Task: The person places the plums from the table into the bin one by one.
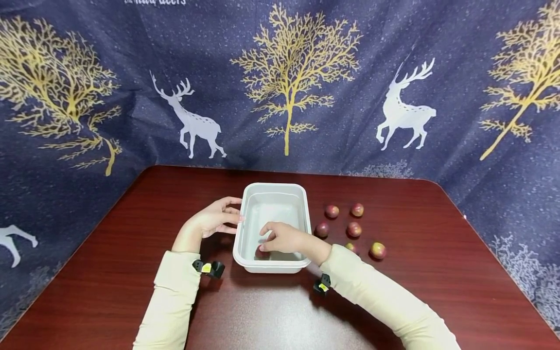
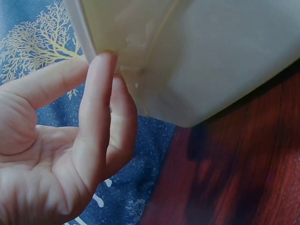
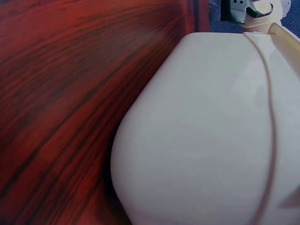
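Bruise risk for fruit (image 1: 260, 254) under right hand (image 1: 284, 237) if dropped sloppily, can't tell if pinched, despite left hand's (image 1: 218, 217) pinch on tub (image 1: 273, 264).

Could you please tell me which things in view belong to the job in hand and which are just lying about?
In the job:
tub, left hand at its rim
fruit in it, right hand over it
probably the six fruits on the table

Just about, apparently unused:
backdrop

Nothing loose on the table seems stray.
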Action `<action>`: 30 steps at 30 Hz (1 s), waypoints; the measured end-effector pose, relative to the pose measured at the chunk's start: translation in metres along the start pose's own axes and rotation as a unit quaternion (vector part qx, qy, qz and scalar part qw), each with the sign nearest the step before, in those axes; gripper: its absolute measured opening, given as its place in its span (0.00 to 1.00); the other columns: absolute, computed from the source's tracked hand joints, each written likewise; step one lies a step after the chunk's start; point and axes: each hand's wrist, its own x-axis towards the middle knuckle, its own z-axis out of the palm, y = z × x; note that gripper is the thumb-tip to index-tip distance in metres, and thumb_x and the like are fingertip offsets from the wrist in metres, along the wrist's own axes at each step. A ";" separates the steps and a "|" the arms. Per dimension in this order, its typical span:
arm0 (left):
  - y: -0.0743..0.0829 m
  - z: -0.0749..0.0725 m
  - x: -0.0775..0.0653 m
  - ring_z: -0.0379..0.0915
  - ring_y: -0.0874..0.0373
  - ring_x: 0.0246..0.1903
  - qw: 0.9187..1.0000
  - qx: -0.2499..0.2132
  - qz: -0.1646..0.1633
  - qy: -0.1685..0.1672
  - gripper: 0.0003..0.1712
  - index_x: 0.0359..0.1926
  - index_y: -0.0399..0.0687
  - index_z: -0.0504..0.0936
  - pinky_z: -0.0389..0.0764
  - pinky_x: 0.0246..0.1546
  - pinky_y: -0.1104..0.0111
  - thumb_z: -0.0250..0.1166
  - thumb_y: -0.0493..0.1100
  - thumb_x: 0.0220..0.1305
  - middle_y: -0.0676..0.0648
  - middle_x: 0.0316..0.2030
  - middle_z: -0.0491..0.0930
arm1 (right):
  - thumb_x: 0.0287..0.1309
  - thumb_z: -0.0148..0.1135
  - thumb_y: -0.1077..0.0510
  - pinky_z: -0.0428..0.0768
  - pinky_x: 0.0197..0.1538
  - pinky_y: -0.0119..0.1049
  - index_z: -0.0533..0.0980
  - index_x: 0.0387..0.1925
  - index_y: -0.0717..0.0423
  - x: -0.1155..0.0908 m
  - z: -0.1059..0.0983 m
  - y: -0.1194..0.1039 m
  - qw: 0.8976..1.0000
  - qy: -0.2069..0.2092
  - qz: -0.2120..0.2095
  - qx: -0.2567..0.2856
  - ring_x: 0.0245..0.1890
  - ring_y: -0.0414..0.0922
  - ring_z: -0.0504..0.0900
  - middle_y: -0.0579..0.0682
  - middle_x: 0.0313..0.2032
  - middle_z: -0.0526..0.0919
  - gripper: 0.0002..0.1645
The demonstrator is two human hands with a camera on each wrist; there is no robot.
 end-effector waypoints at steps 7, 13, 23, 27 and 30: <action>0.004 0.001 -0.001 0.78 0.56 0.38 1.000 0.005 0.005 0.004 0.39 0.70 0.34 0.50 0.83 0.43 0.59 0.59 0.33 0.62 0.30 0.52 0.70 | 0.55 0.65 0.54 0.79 0.48 0.39 0.73 0.51 0.59 0.000 -0.002 -0.002 1.000 0.025 0.000 -0.007 0.43 0.48 0.82 0.57 0.42 0.83 0.23; 0.003 -0.001 -0.002 0.79 0.55 0.39 1.000 0.007 0.005 0.005 0.39 0.70 0.34 0.50 0.82 0.44 0.59 0.60 0.34 0.63 0.30 0.53 0.69 | 0.55 0.63 0.54 0.78 0.51 0.42 0.72 0.51 0.60 0.000 -0.002 -0.003 0.998 0.052 -0.018 0.000 0.46 0.51 0.82 0.61 0.47 0.81 0.23; -0.001 0.000 -0.002 0.79 0.55 0.39 1.000 0.003 0.003 0.006 0.39 0.69 0.34 0.50 0.82 0.44 0.59 0.59 0.34 0.63 0.27 0.55 0.68 | 0.55 0.63 0.57 0.78 0.48 0.44 0.74 0.48 0.63 -0.005 0.000 -0.005 0.985 0.143 -0.094 -0.029 0.44 0.54 0.80 0.63 0.43 0.81 0.20; -0.002 0.001 -0.002 0.78 0.54 0.40 1.000 0.005 0.004 0.004 0.39 0.69 0.33 0.50 0.82 0.44 0.58 0.59 0.34 0.63 0.27 0.55 0.67 | 0.55 0.62 0.60 0.78 0.48 0.45 0.74 0.46 0.66 -0.008 -0.001 -0.003 0.975 0.176 -0.129 -0.039 0.43 0.56 0.80 0.64 0.42 0.81 0.18; -0.002 0.001 -0.001 0.78 0.53 0.40 1.000 0.005 0.004 0.004 0.39 0.69 0.33 0.50 0.82 0.44 0.57 0.59 0.34 0.63 0.26 0.55 0.67 | 0.56 0.61 0.61 0.78 0.49 0.47 0.73 0.47 0.68 -0.011 -0.005 -0.003 0.972 0.186 -0.142 -0.023 0.44 0.58 0.80 0.66 0.43 0.80 0.19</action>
